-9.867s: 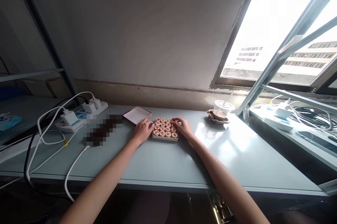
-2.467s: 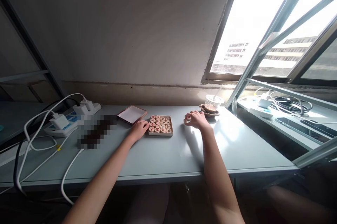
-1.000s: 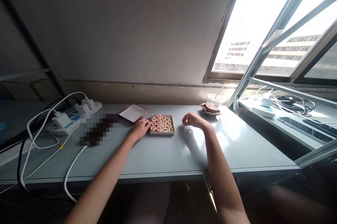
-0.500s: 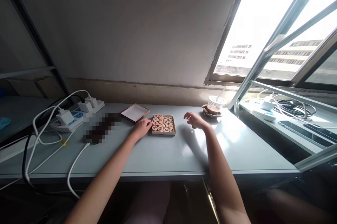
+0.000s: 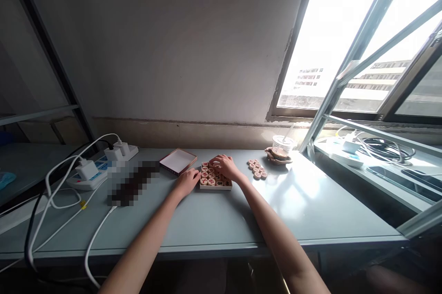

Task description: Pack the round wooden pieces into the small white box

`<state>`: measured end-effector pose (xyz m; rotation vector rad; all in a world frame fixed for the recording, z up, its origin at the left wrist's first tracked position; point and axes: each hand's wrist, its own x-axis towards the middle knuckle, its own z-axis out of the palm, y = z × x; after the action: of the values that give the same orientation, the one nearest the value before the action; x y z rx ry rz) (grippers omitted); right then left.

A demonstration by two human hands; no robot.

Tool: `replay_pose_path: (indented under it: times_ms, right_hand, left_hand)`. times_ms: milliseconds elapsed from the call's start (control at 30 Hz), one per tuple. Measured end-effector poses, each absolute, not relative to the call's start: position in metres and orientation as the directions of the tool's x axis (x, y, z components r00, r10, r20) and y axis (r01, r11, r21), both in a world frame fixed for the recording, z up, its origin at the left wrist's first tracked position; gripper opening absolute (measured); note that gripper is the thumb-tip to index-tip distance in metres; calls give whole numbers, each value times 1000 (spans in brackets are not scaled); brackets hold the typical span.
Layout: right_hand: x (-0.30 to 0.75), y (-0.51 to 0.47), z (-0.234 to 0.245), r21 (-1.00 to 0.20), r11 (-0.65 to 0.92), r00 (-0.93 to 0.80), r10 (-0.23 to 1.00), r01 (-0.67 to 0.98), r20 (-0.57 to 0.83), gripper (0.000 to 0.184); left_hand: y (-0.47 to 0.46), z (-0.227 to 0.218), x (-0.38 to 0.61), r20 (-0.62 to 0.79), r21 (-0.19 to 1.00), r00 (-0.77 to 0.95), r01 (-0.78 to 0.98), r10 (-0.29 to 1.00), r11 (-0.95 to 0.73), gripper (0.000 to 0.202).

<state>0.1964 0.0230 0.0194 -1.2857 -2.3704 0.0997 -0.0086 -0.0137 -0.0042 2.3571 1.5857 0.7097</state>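
Observation:
A shallow open box (image 5: 216, 187) filled with round wooden Chinese chess pieces (image 5: 211, 181) lies near the middle of the desk. At its left edge, my left hand (image 5: 187, 182) is closed, fingertips against the rim. Over the back part of the box, my right hand (image 5: 225, 167) reaches in with curved fingers apart; its fingertips are partly hidden among the pieces, and I see none lifted. To the right, several loose chess pieces (image 5: 257, 169) with red characters lie flat in a slanting group.
Left of the box rests its lid (image 5: 178, 161), inside facing up. A plastic cup (image 5: 283, 142) with a straw stands in a brown holder (image 5: 278, 158) at the back right. A power strip (image 5: 95, 174) with plugs and white cables (image 5: 100, 232) occupies the left side.
My right hand has moved left, from beside the cup to over the box. The loose pieces on the right now show fully. My left hand stays at the box's edge.

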Motion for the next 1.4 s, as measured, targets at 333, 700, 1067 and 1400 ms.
replay_pose_path:
  times_ms: [333, 700, 1067, 1400]
  right_hand:
    - [262, 27, 21, -175, 119, -53, 939, 977, 340, 20]
    - [221, 2, 36, -195, 592, -488, 776, 782, 400, 33]
    - [197, -5, 29, -143, 581, -505, 785, 801, 359, 18]
    - [256, 3, 44, -130, 280, -217, 906, 951, 364, 17]
  left_hand:
    - [-6, -12, -11, 256, 396, 316, 828, 914, -397, 34]
    - [-8, -12, -11, 271, 414, 303, 820, 914, -395, 33]
    - [-13, -5, -8, 259, 426, 291, 821, 921, -380, 31]
    - [-12, -6, -8, 245, 426, 275, 831, 930, -357, 31]
